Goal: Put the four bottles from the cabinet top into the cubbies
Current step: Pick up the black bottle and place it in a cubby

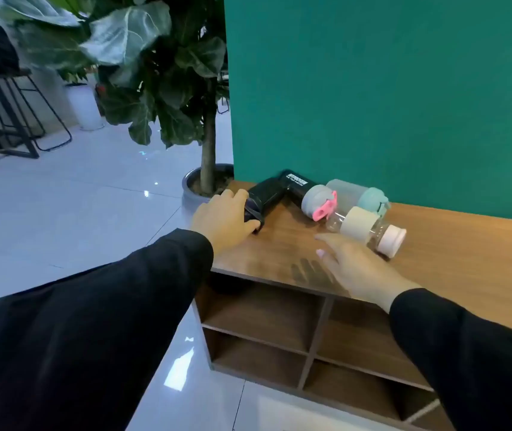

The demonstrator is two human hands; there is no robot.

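Note:
Several bottles lie on their sides on the wooden cabinet top. My left hand is closed around the cap end of a plain black bottle at the top's left corner. Behind it lies a black bottle with white lettering and a grey-and-pink lid. A frosted bottle with a mint lid rests against the green wall. A clear bottle with a white band and pale pink cap lies nearest my right hand, which hovers open just in front of it. Open cubbies sit below the top.
A green wall rises behind the cabinet. A potted tree with large leaves stands on the floor at the cabinet's left end. A black stool and a white planter stand farther off on the glossy tiled floor.

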